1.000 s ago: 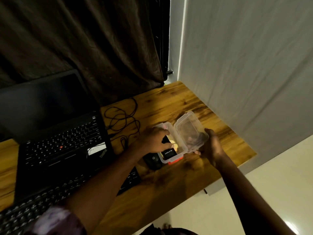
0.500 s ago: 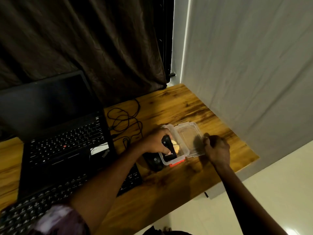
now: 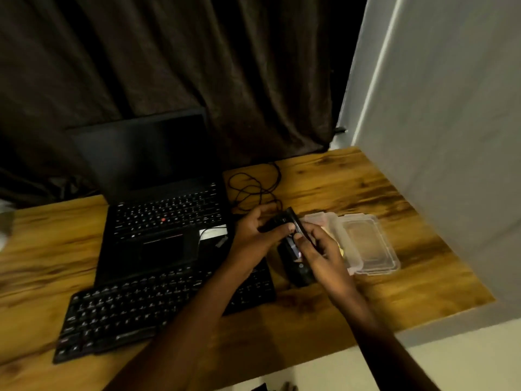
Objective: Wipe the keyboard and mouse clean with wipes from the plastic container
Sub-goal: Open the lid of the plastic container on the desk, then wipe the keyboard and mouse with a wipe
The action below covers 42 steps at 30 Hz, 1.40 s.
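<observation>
My left hand (image 3: 258, 235) and my right hand (image 3: 317, 249) both grip a small flat black packet (image 3: 293, 224), held above the desk between the laptop and the clear plastic container (image 3: 318, 220). The container's clear lid (image 3: 369, 244) lies open flat to its right. A black mouse (image 3: 296, 266) sits on the desk just below my hands, partly hidden by them. The black external keyboard (image 3: 135, 314) lies at the front left, my left forearm crossing its right end.
An open black laptop (image 3: 158, 193) stands behind the keyboard. A tangled black cable (image 3: 253, 187) lies on the wooden desk (image 3: 352, 182) behind my hands. A grey wall runs along the desk's right side; the desk's front edge drops to a pale floor.
The lid has gone from held up to lying flat. My left hand lifted the black packet out of the container, and my right hand left the lid and joined it on the packet.
</observation>
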### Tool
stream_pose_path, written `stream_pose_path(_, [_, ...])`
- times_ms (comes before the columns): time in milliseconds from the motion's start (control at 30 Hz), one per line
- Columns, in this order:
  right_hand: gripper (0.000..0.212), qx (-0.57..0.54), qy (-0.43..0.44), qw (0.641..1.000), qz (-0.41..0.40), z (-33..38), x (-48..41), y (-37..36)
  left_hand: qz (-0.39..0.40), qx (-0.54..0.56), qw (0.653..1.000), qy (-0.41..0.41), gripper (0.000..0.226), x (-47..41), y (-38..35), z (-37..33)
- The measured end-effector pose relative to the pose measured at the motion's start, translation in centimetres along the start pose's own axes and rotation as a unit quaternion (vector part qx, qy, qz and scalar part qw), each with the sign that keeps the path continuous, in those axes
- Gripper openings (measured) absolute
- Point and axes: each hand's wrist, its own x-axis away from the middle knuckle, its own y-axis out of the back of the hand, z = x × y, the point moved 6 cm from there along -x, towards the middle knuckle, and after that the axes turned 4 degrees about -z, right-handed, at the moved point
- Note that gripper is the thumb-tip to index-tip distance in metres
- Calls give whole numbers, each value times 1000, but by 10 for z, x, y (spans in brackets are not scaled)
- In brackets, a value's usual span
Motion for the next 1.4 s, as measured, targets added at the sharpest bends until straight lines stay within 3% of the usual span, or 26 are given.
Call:
stream_pose_path(233, [18, -86, -100, 990, 56, -6, 24, -96, -50, 44, 997, 27, 49, 41, 90, 14])
stream_pose_path(467, [16, -53, -111, 991, 58, -11, 56, -176, -83, 85, 992, 46, 39, 67, 164, 32])
stream_pose_path(867, [35, -29, -123, 990, 64, -8, 73, -260, -67, 80, 994, 22, 38, 83, 249, 48])
stream_pose_path(1033, [21, 23, -94, 980, 175, 0, 68, -294, -77, 67, 995, 8, 37, 85, 294, 48])
stream_pose_path(1167, [25, 95, -42, 962, 252, 12, 60, -318, -93, 2, 996, 19, 23, 89, 349, 62])
stream_pose_path(1267, [26, 169, 18, 951, 260, 20, 52, -336, -103, -134, 985, 18, 38, 97, 395, 74])
stream_pose_path(1400, [24, 245, 95, 925, 273, 36, 44, -364, -69, -303, 950, 34, 96, 109, 438, 90])
